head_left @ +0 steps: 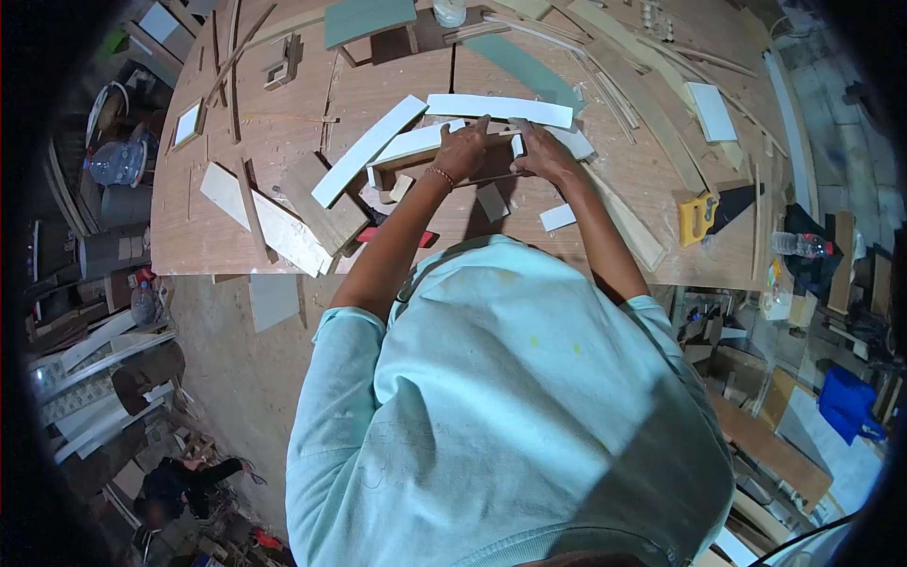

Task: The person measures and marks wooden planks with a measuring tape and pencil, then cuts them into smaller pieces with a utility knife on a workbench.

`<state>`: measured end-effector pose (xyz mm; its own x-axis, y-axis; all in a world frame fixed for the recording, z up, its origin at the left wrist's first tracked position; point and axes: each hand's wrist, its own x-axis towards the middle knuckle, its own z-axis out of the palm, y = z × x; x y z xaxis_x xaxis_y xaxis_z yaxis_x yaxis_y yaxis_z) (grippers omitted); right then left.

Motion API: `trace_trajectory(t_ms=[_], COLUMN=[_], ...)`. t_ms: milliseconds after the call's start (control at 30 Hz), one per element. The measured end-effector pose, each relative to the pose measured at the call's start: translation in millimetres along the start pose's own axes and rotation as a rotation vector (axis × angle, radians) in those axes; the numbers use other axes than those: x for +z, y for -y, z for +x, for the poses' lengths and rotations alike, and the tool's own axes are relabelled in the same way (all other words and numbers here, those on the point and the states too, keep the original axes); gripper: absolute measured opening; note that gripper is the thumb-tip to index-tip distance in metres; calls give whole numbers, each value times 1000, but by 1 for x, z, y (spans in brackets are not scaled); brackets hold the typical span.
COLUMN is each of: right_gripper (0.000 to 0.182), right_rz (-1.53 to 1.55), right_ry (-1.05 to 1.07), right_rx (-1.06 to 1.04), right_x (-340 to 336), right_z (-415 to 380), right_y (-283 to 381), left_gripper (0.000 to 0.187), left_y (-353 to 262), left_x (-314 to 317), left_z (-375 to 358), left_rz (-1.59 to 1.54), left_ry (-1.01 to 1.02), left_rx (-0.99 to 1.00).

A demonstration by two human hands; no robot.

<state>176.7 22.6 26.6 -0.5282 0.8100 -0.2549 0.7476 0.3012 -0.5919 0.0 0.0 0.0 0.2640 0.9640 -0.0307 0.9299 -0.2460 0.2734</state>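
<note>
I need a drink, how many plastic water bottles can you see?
2: one water bottle lies at the workbench's right edge, another bottle stands below its left edge. Clutter may hide more.

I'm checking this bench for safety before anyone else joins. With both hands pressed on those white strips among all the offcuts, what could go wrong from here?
1. The left hand and right hand press white curved strips lying in a loose overlapping pile; one could slip or pinch a finger.
2. The yellow-handled saw lies near the table edge beside the right elbow and might get knocked off.
3. Small wood offcuts under the forearms could get swept off.
</note>
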Motion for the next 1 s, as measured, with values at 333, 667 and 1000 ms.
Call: trace_trajectory(t_ms=[333, 667, 1000], right_gripper=[76, 82, 65], right_rz=[-409, -577, -551], right_ry=[-142, 56, -155], right_rx=[-119, -116, -223], right_x=[-10, 20, 24], right_z=[-7, 21, 16], right_y=[47, 58, 59], left_gripper=[18, 16, 17], left_y=[59, 69, 61], left_x=[-5, -17, -24], left_z=[1, -18, -23], left_rz=[-216, -162, -80], left_ry=[59, 79, 54], left_rx=[86, 60, -9])
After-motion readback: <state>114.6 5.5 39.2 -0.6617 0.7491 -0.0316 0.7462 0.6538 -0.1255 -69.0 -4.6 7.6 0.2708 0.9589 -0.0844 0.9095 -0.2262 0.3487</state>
